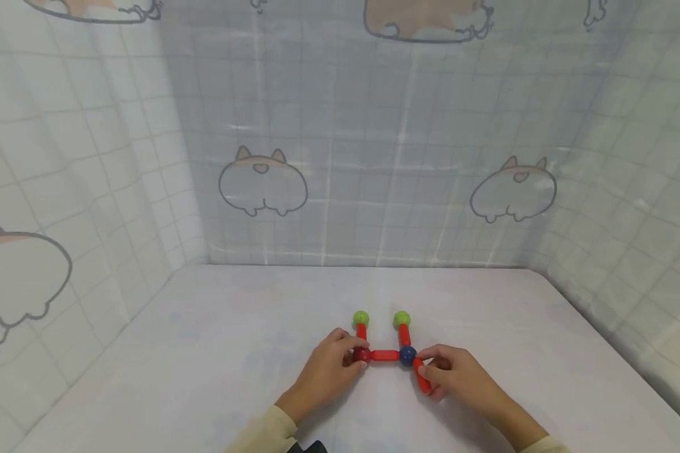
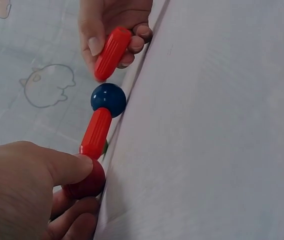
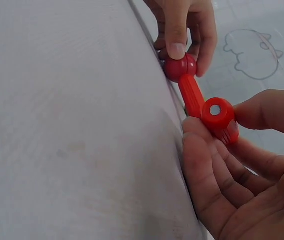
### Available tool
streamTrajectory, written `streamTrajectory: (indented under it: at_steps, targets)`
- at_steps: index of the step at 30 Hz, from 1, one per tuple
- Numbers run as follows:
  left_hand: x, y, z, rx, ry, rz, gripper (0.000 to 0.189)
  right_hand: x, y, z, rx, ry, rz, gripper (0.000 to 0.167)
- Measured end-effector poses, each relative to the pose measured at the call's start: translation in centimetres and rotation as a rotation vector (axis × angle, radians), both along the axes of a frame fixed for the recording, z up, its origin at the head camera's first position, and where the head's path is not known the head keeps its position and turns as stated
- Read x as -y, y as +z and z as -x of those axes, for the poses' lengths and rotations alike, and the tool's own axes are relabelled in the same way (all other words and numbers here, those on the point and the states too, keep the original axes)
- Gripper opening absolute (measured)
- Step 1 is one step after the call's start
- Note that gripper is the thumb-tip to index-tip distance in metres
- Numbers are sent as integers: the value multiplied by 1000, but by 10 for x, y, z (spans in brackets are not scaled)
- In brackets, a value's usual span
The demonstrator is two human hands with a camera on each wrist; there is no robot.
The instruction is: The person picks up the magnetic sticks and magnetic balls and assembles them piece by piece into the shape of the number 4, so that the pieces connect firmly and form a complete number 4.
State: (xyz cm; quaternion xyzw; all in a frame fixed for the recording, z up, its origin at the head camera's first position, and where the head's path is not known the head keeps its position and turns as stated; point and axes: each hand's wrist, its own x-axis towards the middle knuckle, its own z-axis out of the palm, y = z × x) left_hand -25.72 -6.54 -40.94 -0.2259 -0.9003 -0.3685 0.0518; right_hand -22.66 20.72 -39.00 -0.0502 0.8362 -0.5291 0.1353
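Observation:
On the white table lies a U-shaped build of red rods and coloured balls. My left hand [image 1: 330, 371] grips the dark red ball [image 1: 362, 355] at its near left corner, thumb and fingers around it. A red rod [image 1: 385, 355] links that ball to a blue ball [image 1: 408, 355]. From each of these balls another red rod runs away from me to a green ball [image 1: 361, 318] and a second green ball [image 1: 402, 318]. My right hand [image 1: 453, 374] pinches a loose red rod [image 2: 113, 54], its tip right at the blue ball. A metal disc shows in the rod's end in the right wrist view.
The white tabletop [image 1: 204, 340] spreads around the build. Behind it stands a grid-patterned curtain [image 1: 362, 214] with cartoon animals, and similar sheets [image 1: 629, 189] close off both sides. A dark object [image 1: 315, 447] shows by the left sleeve [image 1: 269, 431].

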Motion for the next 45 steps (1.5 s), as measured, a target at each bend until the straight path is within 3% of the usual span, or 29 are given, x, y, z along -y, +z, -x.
streamTrajectory:
  at_steps: [19, 31, 45]
  targets:
    - [-1, -2, -4, 12, 19, -30, 32, 8, -7, -2, -51, 8, 95, 40]
    - [-3, -2, -4, 1, 20, -18, 31, 8, -9, -3, -68, -21, 90, 38]
    - [-3, -6, -4, -5, 24, -12, 31, 12, -12, -2, -58, -40, 1, 37]
